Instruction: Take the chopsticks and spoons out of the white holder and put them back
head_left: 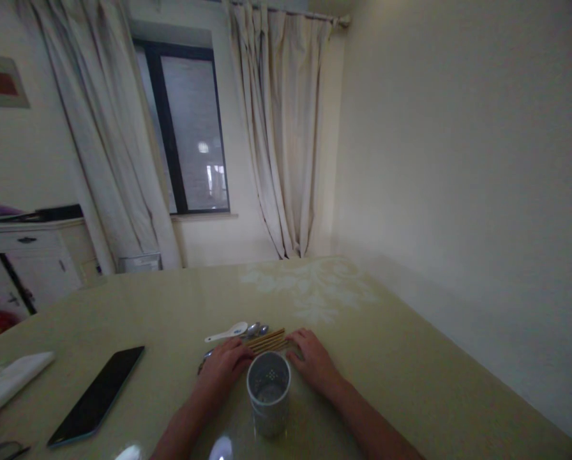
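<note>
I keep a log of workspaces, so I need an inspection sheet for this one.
Surface: table, glossy, with a pale leafy pattern toward the far side.
Job's things: gray cup upright, mouth up; chopsticks just beyond it; white spoon and metal spoons beside them.
Clutter: phone and white item at left; dark item in the near left corner, unclear.
Grip: left hand and right hand at opposite ends of the chopsticks; firmness can't be told.
Cables: nothing seen for certain.
Surroundings: window, curtains, cabinet, wall.
</note>
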Demonstrator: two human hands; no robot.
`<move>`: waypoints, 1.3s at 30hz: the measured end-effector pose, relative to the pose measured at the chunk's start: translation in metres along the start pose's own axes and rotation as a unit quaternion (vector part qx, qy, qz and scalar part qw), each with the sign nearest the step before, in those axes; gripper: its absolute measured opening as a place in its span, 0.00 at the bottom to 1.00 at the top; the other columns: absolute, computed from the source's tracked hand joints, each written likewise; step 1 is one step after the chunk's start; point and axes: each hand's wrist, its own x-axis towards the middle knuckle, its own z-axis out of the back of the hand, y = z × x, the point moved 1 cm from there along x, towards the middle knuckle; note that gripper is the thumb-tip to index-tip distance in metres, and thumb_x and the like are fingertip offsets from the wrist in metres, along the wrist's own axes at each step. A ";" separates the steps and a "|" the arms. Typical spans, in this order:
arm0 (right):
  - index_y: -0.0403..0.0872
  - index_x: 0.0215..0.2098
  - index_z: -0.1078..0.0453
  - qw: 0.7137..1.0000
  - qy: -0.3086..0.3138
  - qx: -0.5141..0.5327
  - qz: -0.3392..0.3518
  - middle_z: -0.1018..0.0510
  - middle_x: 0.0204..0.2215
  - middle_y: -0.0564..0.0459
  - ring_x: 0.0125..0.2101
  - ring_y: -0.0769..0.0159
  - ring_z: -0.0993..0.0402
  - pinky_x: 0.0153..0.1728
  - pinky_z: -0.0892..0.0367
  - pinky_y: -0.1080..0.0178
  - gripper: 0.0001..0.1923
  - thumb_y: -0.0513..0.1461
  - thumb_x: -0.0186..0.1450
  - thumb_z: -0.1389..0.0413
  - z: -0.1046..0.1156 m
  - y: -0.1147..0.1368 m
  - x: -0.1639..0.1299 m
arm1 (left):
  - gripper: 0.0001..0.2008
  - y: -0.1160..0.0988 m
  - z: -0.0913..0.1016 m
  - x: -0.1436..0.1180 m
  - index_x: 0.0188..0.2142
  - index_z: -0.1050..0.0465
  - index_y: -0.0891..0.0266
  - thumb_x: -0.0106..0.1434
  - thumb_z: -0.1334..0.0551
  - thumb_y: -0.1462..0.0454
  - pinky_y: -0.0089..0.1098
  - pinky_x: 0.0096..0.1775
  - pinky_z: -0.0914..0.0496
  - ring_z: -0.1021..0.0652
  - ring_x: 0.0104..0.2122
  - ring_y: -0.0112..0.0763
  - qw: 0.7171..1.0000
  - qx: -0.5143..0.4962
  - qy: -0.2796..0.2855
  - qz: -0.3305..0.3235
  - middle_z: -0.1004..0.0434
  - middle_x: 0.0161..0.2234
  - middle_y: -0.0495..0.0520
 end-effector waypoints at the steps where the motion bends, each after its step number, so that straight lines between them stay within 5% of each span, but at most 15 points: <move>1: 0.47 0.55 0.22 1.000 -0.001 -0.004 -0.001 0.20 0.53 0.42 0.56 0.52 0.27 0.60 0.35 0.55 0.18 0.34 0.67 0.40 0.000 0.000 0.000 | 0.14 -0.001 0.000 0.000 0.42 0.16 0.53 0.70 0.43 0.62 0.36 0.52 0.29 0.20 0.49 0.41 1.000 0.000 0.003 0.002 0.16 0.47 0.56; 11: 0.49 0.41 0.22 1.000 -0.002 -0.014 0.001 0.20 0.46 0.46 0.51 0.54 0.26 0.54 0.33 0.59 0.05 0.34 0.69 0.41 0.001 0.002 0.002 | 0.12 -0.009 0.003 0.000 0.41 0.17 0.55 0.70 0.42 0.63 0.34 0.49 0.30 0.20 0.48 0.41 0.999 -0.015 0.025 0.028 0.18 0.46 0.56; 34: 0.49 0.39 0.20 1.000 0.009 -0.012 -0.012 0.20 0.42 0.47 0.47 0.58 0.23 0.49 0.33 0.62 0.08 0.33 0.69 0.42 0.001 0.001 0.002 | 0.12 -0.012 -0.001 -0.002 0.39 0.19 0.55 0.69 0.43 0.61 0.35 0.47 0.29 0.19 0.45 0.41 0.999 -0.035 0.017 0.027 0.15 0.43 0.56; 39: 0.48 0.35 0.22 0.996 -0.040 0.083 -0.005 0.19 0.36 0.49 0.40 0.58 0.22 0.44 0.31 0.60 0.07 0.37 0.68 0.43 0.010 -0.006 0.006 | 0.12 -0.002 0.000 -0.001 0.42 0.17 0.54 0.66 0.39 0.58 0.36 0.46 0.28 0.18 0.44 0.43 0.995 -0.091 0.002 0.039 0.13 0.42 0.55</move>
